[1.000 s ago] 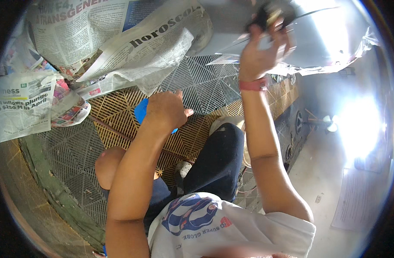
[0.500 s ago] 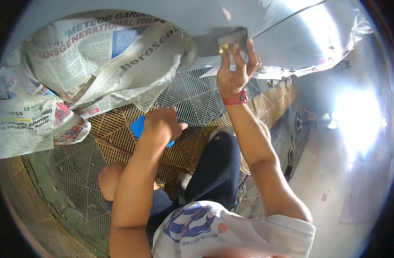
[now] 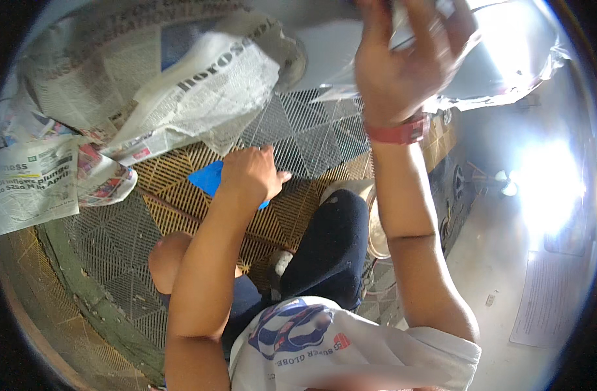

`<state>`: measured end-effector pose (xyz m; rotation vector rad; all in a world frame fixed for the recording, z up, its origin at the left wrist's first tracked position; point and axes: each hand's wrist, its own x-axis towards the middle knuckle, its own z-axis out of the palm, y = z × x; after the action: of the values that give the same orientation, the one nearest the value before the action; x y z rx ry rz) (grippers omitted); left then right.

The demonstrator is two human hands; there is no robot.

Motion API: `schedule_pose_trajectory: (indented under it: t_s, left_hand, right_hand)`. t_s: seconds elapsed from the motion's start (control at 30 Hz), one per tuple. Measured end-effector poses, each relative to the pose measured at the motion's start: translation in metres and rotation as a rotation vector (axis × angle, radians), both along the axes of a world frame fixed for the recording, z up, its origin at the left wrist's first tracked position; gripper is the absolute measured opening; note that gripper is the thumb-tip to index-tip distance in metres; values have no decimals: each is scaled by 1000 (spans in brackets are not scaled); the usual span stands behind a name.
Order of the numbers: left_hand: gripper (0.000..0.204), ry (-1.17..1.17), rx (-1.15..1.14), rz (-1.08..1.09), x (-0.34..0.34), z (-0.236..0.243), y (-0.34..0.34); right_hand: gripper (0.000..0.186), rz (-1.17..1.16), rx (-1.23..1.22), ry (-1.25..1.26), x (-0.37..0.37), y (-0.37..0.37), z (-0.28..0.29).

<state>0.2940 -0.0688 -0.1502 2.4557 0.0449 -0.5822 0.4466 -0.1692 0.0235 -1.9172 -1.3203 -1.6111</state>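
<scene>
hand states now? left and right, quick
Left hand: curled, pressing on a blue sheet on the grid floor.
Right hand: raised against the grey panel; whether it grips something cannot be told.

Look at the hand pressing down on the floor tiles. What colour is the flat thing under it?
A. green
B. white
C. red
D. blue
D: the left hand rests on a flat blue piece that lies on the yellow grid floor tiles, its blue corner showing to the left of the knuckles.
</scene>
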Motion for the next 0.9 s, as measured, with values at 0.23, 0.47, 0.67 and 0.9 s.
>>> schedule_pose_trajectory:
  t_s: [0.23,0.47,0.67,0.9]
  left_hand:
    - [70,13,29,-64,-11,0,0]
    - [73,5,93,-120,-20,24,-5]
    - [70,60,37,-77,-23,31,-6]
    - [68,-103,84,-150,-21,19,-12]
  right_hand:
    - [48,3,202,152,9,-23,-65]
    - [49,-151,306,328,37,-87,-231]
    - [52,-79,317,253,15,-30,-112]
    - [52,-151,216,283,38,-94,-170]
